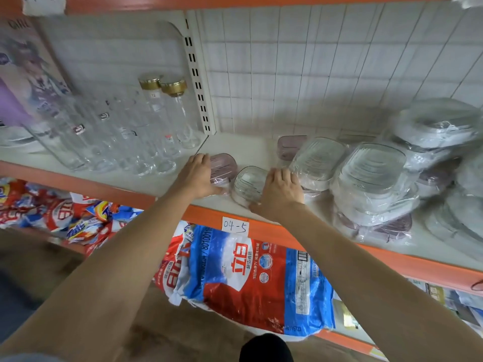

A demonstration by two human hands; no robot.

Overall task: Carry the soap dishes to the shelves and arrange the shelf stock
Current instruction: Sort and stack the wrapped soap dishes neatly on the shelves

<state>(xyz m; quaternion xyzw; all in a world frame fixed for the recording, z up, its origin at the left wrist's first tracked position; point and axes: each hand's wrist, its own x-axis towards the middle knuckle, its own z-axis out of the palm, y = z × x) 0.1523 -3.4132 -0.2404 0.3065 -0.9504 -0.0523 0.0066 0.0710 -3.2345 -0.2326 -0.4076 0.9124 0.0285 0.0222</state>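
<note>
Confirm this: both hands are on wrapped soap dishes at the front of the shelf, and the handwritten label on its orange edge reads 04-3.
Not quite. The head view shows the left hand and right hand on wrapped soap dishes at the shelf front, but the handwritten label reads 04-5, not 04-3.

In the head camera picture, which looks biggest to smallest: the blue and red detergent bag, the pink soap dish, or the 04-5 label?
1. detergent bag, though it is nearest
2. pink soap dish
3. 04-5 label
</note>
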